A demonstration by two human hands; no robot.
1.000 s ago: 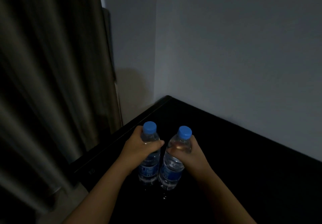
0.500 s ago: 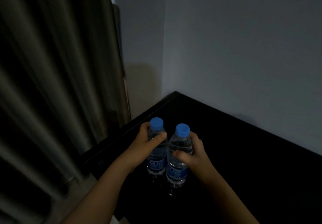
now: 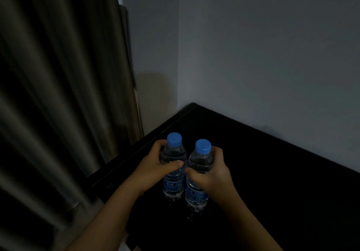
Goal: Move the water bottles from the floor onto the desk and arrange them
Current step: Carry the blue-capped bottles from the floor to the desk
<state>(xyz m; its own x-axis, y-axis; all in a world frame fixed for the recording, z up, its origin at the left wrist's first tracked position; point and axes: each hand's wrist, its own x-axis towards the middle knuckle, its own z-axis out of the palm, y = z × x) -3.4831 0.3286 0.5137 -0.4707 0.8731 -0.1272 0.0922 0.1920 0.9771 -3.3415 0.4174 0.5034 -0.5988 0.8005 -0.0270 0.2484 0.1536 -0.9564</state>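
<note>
Left hand: the left hand (image 3: 155, 167) is wrapped round the upper body of the left bottle (image 3: 173, 184), thumb across the front and fingers curled behind.
Right hand: the right hand (image 3: 211, 174) grips the right bottle (image 3: 194, 195) the same way, just under its shoulder.
Where the bottles are: both stand upright on the dark surface (image 3: 272, 172) near its left edge. They are just beside each other, the left bottle at about 10 o'clock from the right one. The light is too dim to tell whether their sides touch.
Why held so: a high grip below the shoulder likely keeps each tall bottle from tipping while the pair is squared up side by side.
Contents: clear water fills each bottle close to the neck. The left cap (image 3: 174, 141) and right cap (image 3: 203, 146), both blue, are on, so spilling seems unlikely.
Bases: they appear to rest on the surface, though the darkness there hides the contact.
Surroundings: the surface's far corner lies at 12 o'clock from the bottles, against the wall (image 3: 272, 55). A curtain (image 3: 58, 94) hangs at 9 o'clock.
Stage: judged as arranging this pair. No other bottles are in view.
</note>
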